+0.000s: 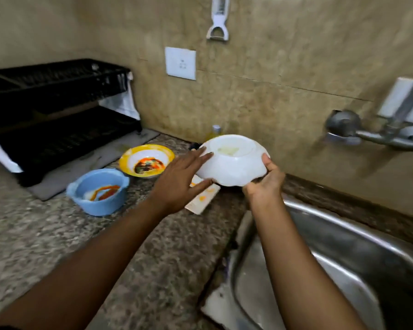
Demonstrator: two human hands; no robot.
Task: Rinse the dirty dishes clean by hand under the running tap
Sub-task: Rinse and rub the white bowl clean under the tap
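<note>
- While the white bowl (231, 163) hangs upside down above the counter's edge, just left of the sink (343, 246), my right hand (264, 181) holds it from below, fingers curled round the right side of its rim with the thumb up on the outer wall.
- My left hand (179, 179) lies against the bowl's left side with fingers straight and a little spread, steadying rather than gripping.
- On the bowl's upturned base I see a pale yellowish smear; that wants rinsing as much as the inside, which I cannot see from here.
- Left and nearer on the counter (57, 234) wait a blue bowl (98, 191) streaked with red sauce and, farther back, a yellow-rimmed plate (147, 160) with dark and orange residue. A flat pale tray (202, 198) with orange spots lies under my hands.
- The tap (377, 132) sits far right on the wall, well apart from the bowl; its spout is out of frame, so I cannot tell if water is running.
- To do this well, I judge I should carry the bowl right over the basin, keep the right-hand grip firm, since wet plastic will likely be slippery, and turn it so the stream hits the base first, then the inside.
- My left fingers should rub the smear, not just hold.
- The black dish rack (57, 110) stands far left.
</note>
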